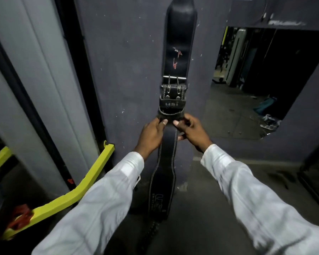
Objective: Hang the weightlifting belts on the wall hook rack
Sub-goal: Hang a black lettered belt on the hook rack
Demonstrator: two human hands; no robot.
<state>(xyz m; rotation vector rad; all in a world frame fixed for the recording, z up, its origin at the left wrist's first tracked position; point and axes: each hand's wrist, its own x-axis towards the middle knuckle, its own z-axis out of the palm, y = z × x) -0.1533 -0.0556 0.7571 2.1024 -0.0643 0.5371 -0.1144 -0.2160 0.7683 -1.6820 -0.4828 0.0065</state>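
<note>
Belt [179, 43] hangs against the wall [127, 52], hook out of view above the buckle [174, 78], left hand [153, 134] and right hand [191, 133] pinching the strap [168, 144] just below the buckle; hanging looks nearly done, release outstanding.

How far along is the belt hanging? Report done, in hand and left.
Done: the upper belt section hangs against the wall; its top runs out of frame, so no hook shows. In hand: left hand and right hand pinch the strap just below the buckle. Left: probably letting go; no other belts in view.
</note>
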